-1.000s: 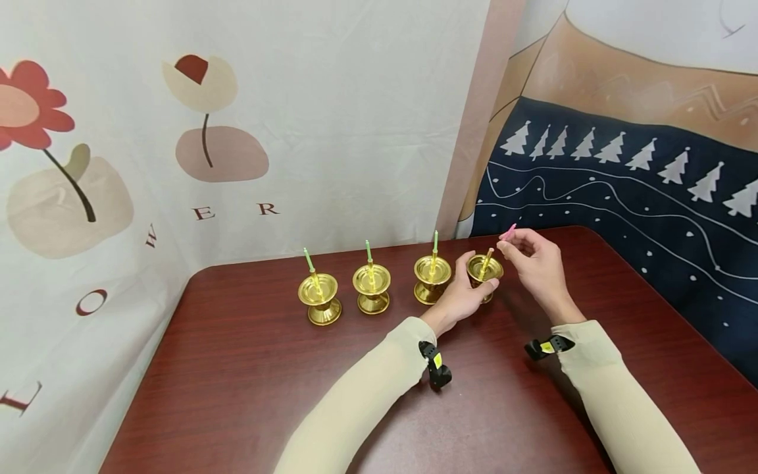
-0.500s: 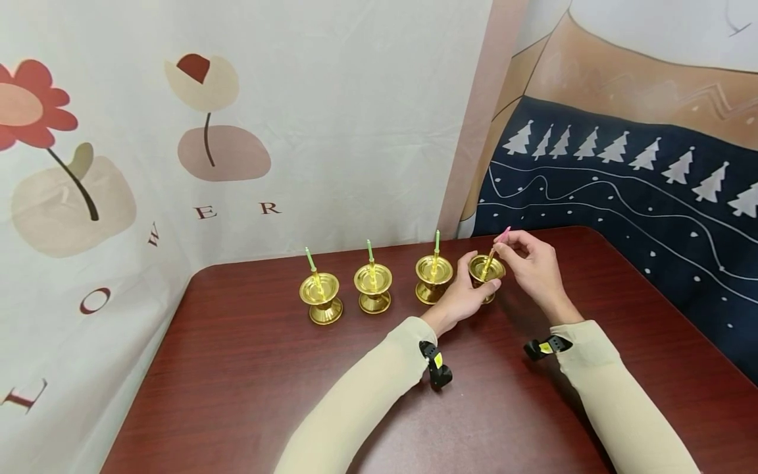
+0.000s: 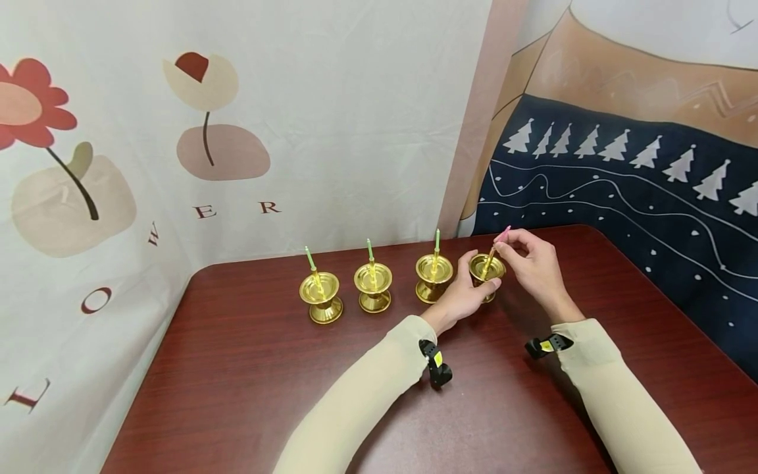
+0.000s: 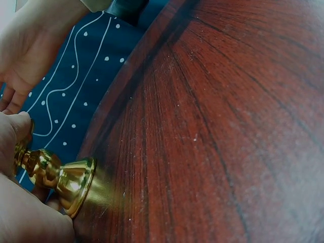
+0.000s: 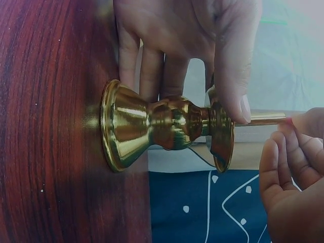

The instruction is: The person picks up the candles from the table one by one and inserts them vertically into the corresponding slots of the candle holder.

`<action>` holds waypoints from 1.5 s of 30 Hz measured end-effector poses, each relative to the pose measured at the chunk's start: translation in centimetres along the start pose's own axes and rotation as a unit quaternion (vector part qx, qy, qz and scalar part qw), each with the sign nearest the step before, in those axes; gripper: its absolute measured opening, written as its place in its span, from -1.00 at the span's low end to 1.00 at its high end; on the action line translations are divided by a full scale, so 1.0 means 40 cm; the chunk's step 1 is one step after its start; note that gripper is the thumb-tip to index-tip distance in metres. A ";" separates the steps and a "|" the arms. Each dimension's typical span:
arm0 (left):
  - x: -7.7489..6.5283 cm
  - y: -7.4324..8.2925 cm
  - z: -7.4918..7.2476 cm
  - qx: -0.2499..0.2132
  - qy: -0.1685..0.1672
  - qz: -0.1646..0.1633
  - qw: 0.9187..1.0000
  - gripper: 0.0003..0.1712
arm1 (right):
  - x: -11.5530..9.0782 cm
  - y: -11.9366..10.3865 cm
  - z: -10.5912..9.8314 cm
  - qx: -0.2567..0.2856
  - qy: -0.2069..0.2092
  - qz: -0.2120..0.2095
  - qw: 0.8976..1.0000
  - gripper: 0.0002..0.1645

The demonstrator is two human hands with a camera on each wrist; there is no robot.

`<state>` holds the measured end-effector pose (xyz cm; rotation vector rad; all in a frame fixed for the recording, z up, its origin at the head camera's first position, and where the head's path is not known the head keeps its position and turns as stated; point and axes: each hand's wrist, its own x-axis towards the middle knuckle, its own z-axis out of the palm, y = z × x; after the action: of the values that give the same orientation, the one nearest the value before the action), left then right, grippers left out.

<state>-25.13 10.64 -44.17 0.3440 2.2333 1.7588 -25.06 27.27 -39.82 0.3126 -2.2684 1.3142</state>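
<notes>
A brass candle holder point(image 3: 497, 268) stands upright on the table at the right end of a row. My left hand point(image 3: 458, 295) grips it; in the right wrist view, the thumb lies on the dish point(image 5: 223, 147) and the fingers pass behind the stem. Above it my right hand point(image 3: 534, 266) pinches a thin pink candle point(image 3: 504, 234) between thumb and fingers. The candle's lower end meets the top of the holder's tube point(image 5: 260, 119); how deep it sits is hidden by the fingertips. The left wrist view shows the holder's flared base point(image 4: 76, 185) on the tabletop.
Three similar brass holders, the left one point(image 3: 320, 297), the middle one point(image 3: 373, 289) and the near one point(image 3: 433, 280), carry thin green candles. Printed cloths, a pale one point(image 3: 355, 131) and a dark one point(image 3: 622, 171), hang along the edges of the dark red table point(image 3: 249, 368).
My right hand has moved slightly left and brought the pink candle from beside the holder onto its tube. The left hand has kept its grip. Little differs over the last half second.
</notes>
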 end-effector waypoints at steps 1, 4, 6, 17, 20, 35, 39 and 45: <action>0.000 0.000 0.000 0.000 0.000 -0.001 1.000 -0.08 | 0.000 0.000 0.000 0.001 0.000 0.000 1.000 -0.89; 0.000 0.000 0.000 -0.001 -0.001 -0.003 1.000 -0.08 | -0.001 -0.004 0.000 0.006 -0.004 -0.002 1.000 -0.89; -0.001 0.000 -0.001 -0.001 -0.002 -0.002 1.000 -0.08 | -0.001 -0.006 -0.001 0.008 -0.006 -0.003 1.000 -0.89; 0.004 -0.004 -0.002 0.003 -0.005 0.007 1.000 -0.07 | -0.002 -0.006 -0.002 -0.022 -0.007 -0.017 1.000 -0.91; 0.004 -0.004 -0.002 0.004 -0.007 0.008 1.000 -0.07 | -0.002 -0.007 -0.003 -0.030 -0.009 -0.019 0.999 -0.91; 0.004 -0.006 -0.003 0.001 -0.009 -0.007 1.000 -0.08 | -0.001 0.001 0.000 -0.053 -0.020 -0.016 0.998 -0.89; -0.002 0.000 -0.004 -0.009 -0.013 -0.027 1.000 -0.07 | -0.002 0.001 -0.001 -0.055 -0.023 -0.014 0.998 -0.88; -0.016 0.007 -0.001 -0.002 -0.012 -0.070 0.997 -0.06 | -0.008 -0.001 -0.007 -0.057 -0.027 -0.006 0.998 -0.84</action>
<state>-24.56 10.46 -43.83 0.2005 2.1807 1.6780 -24.68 27.46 -39.83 0.3254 -2.3714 1.1781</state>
